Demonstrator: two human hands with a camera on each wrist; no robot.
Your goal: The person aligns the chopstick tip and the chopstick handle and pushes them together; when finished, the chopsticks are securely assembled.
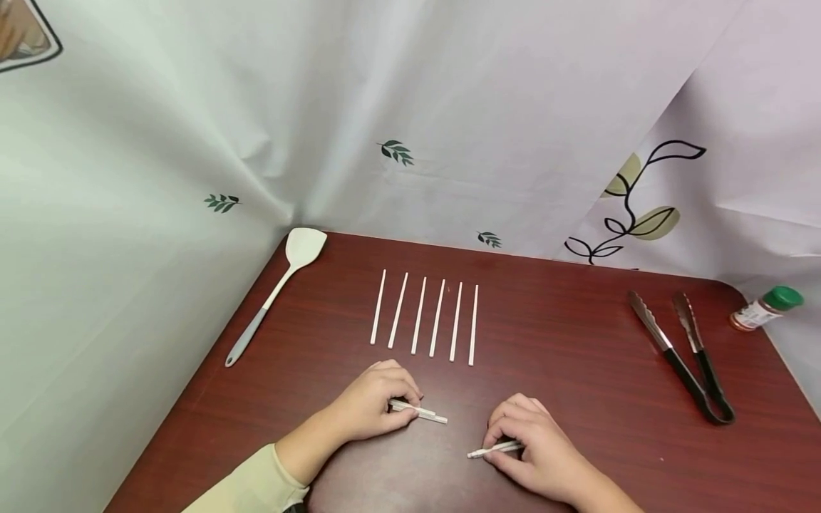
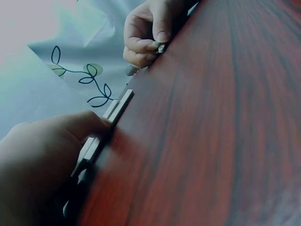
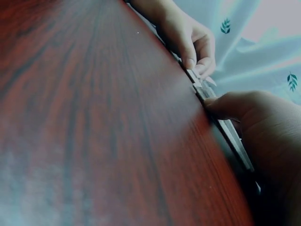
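Observation:
Near the front of the table, my left hand (image 1: 378, 402) pinches a pair of thin white square-ended sticks (image 1: 432, 415) between thumb and fingers. The same sticks (image 2: 124, 101) show side by side in the left wrist view, one reaching past the other. To the right, my right hand (image 1: 529, 445) pinches another small bundle of white sticks (image 1: 477, 453), largely covered by the fingers; their exact number cannot be told. A gap separates the two bundles. Beyond the hands, several like sticks (image 1: 438, 320) lie on the table in a row, roughly parallel and spaced apart.
A white spatula (image 1: 304, 246) with a grey handle lies along the table's left edge. On the right are metal tongs (image 1: 705, 370) with black handles, spread apart, and a green-capped spice jar (image 1: 763, 310). Leaf-printed cloth (image 1: 449, 178) hangs around the red-brown table (image 1: 545, 320).

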